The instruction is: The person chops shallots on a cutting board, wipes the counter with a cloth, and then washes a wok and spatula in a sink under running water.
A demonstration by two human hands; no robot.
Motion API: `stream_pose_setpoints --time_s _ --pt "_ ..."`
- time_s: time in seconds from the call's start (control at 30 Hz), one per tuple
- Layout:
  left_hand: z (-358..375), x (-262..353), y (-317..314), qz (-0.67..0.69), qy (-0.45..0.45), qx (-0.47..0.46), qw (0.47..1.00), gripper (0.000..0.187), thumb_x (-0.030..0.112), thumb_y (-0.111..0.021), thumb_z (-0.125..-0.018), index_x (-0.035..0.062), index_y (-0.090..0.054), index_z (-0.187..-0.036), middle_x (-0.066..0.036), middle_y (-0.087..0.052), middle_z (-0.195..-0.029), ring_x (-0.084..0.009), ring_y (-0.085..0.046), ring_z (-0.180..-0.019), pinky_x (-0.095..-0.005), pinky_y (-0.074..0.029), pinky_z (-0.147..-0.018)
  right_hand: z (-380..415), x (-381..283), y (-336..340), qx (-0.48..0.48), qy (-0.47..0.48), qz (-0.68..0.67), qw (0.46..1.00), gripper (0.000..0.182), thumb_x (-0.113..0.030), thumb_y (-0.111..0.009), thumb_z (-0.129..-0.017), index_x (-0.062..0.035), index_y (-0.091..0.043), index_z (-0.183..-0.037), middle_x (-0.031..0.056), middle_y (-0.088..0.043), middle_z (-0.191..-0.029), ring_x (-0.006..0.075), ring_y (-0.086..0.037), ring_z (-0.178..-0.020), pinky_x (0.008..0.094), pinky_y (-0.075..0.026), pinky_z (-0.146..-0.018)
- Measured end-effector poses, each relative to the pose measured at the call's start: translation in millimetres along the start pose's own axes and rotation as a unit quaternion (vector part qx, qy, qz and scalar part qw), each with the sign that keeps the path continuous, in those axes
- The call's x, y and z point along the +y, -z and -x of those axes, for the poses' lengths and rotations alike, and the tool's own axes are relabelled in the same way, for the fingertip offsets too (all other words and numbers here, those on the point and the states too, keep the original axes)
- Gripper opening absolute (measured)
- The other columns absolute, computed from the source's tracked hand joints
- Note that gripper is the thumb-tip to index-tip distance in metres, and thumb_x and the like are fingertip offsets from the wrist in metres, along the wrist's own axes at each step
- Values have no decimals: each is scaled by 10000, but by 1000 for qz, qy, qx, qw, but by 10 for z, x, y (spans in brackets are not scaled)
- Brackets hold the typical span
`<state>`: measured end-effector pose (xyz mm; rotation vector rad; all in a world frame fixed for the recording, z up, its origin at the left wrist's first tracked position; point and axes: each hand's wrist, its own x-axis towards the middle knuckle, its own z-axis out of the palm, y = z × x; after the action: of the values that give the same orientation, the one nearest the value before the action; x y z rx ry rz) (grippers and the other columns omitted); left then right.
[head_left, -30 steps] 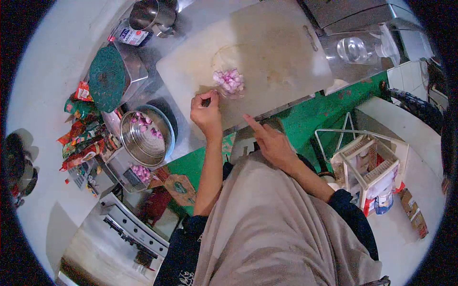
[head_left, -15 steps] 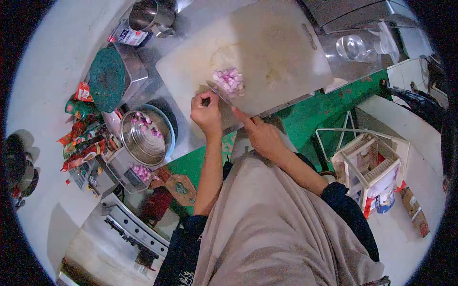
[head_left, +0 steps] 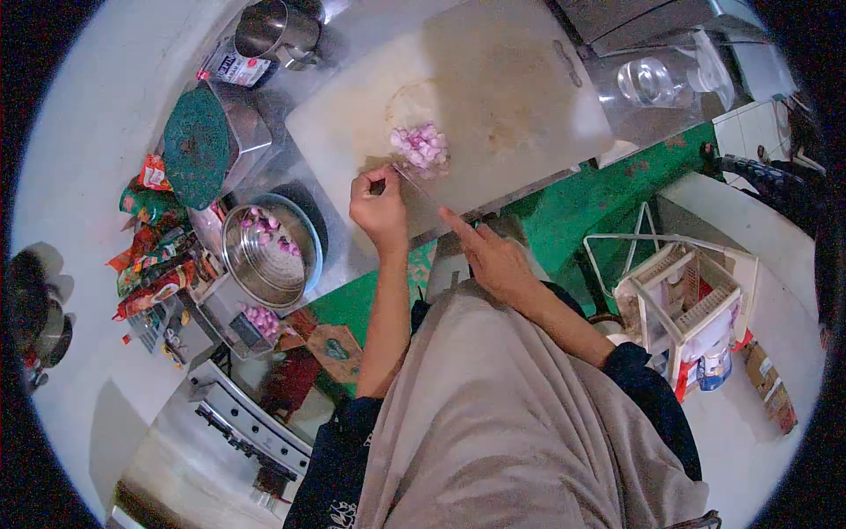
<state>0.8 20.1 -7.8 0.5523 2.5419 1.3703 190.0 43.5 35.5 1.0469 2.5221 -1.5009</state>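
Observation:
On the white cutting board (head_left: 520,79) lies a small heap of chopped pink onion (head_left: 420,148). My right hand (head_left: 495,258) holds a knife (head_left: 415,184), its index finger stretched along it and its blade pointing up and left, just below the heap. At the board's near edge, my left hand (head_left: 379,204) is closed, thumb and fingers pinched beside the blade tip. Whatever it holds is too small or hidden to make out.
Left of the board, a metal bowl (head_left: 269,251) holds several onion pieces, beside a plastic tub (head_left: 233,331) with more. A metal pot (head_left: 264,35), green-topped container (head_left: 196,145) and packets (head_left: 150,282) stand farther left. A clear jug (head_left: 652,84) lies at right.
My right hand has moved slightly down and to the right with the knife, and the blade has drawn back from the heap. My left hand has barely shifted.

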Motion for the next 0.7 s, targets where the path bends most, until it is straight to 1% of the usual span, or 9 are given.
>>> stream_pose_setpoints --time_s 0.07,0.17,0.27,0.37,0.47,0.57,0.67,0.7 --pt "-1 50 1 0 -5 -1 1000 77 38 -692 -764 -18 -640 -758 -86 -642 -768 -158 -598 -707 -296 -482 -686 -7 -16 16 1 2 -2 1000 669 -71 -486 -880 -272 -225 -1463 214 -553 -846 413 -568 -653 508 -478 -566" --pt "-23 -106 -7 -1 -26 -9 1000 66 34 -684 -763 -17 -642 -757 -97 -651 -790 -165 -602 -710 -296 -482 -687 -96 -38 -13 -38 -32 65 997 720 -70 -497 -839 -298 -211 -1460 211 -596 -912 420 -621 -681 504 -528 -579" --pt "-11 -114 -29 36 3 -8 999 71 42 -692 -760 -15 -649 -759 -107 -657 -809 -177 -607 -717 -299 -482 -696 -249 -44 -94 5 -8 74 997 741 -67 -502 -831 -297 -192 -1464 215 -596 -908 420 -625 -678 507 -527 -572" --pt "-8 -31 -3 10 27 -19 999 104 50 -708 -754 -17 -635 -787 -84 -669 -799 -149 -600 -753 -283 -474 -741 -177 18 -99 28 14 46 998 687 -46 -492 -857 -274 -238 -1454 211 -573 -864 421 -579 -641 515 -486 -553" --pt "-9 -86 -15 -2 -15 -2 1000 112 60 -716 -754 -16 -637 -777 -85 -668 -793 -154 -602 -761 -290 -474 -742 -9 -7 17 -25 -31 64 997 676 -46 -493 -864 -270 -243 -1451 214 -575 -875 410 -585 -675 500 -493 -579" --pt "1 -16 -10 21 -6 -7 1000 116 66 -721 -754 -16 -641 -774 -86 -669 -794 -162 -604 -760 -300 -475 -744 73 60 -24 8 -19 0 1000 658 -57 -489 -882 -270 -242 -1453 213 -561 -853 403 -577 -697 494 -489 -615" --pt "6 30 12 -7 -11 -11 1000 102 54 -715 -758 -15 -644 -782 -89 -670 -807 -164 -608 -762 -297 -478 -744 81 62 -49 17 -9 -8 1000 630 -75 -473 -903 -265 -238 -1456 217 -551 -840 406 -567 -705 493 -481 -640" --pt "8 6 10 4 -8 -12 1000 88 45 -704 -764 -15 -643 -781 -98 -668 -819 -180 -615 -767 -304 -483 -749 75 43 -44 10 -9 -10 1000 627 -78 -474 -904 -262 -241 -1455 216 -552 -841 408 -566 -703 495 -479 -638"
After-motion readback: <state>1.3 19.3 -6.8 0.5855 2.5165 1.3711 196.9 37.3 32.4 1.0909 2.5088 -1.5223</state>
